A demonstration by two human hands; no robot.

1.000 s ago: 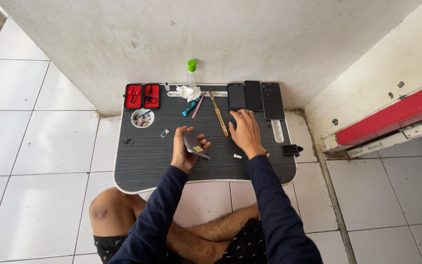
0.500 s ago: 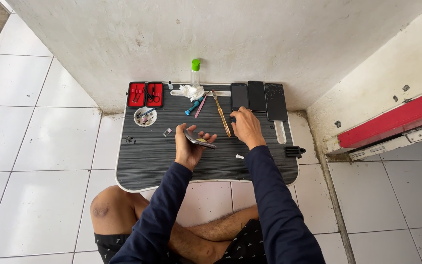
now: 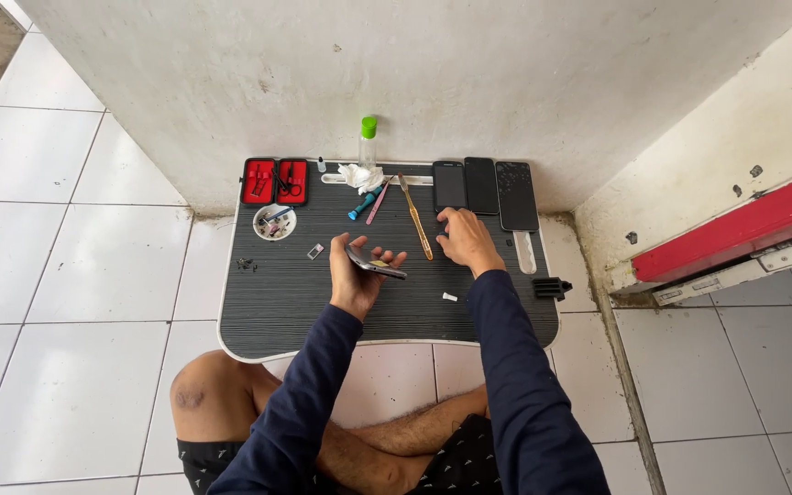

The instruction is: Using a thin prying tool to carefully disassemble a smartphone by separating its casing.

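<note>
My left hand (image 3: pixel 357 278) holds a dark phone (image 3: pixel 375 262) level above the middle of a dark ribbed lap table (image 3: pixel 268 312), palm up, fingers curled under it. My right hand (image 3: pixel 465 238) rests on the table just below three dark phones (image 3: pixel 485 188) that lie side by side at the far right edge, its fingertips close to the left one. A yellow-handled tool (image 3: pixel 414 218) lies between my two hands.
A red open tool case (image 3: pixel 274 181), a small round dish of parts (image 3: pixel 275 221), a green-capped bottle (image 3: pixel 368 140), a white cloth (image 3: pixel 354 174), teal and pink tools, a white strip (image 3: pixel 525 252) and a small white bit (image 3: pixel 450 297) lie around. A wall stands right behind the table. My crossed legs are under it.
My right hand has slid up toward the row of phones. My left hand has kept the phone and turned it flatter, a little further from the table's edge.
</note>
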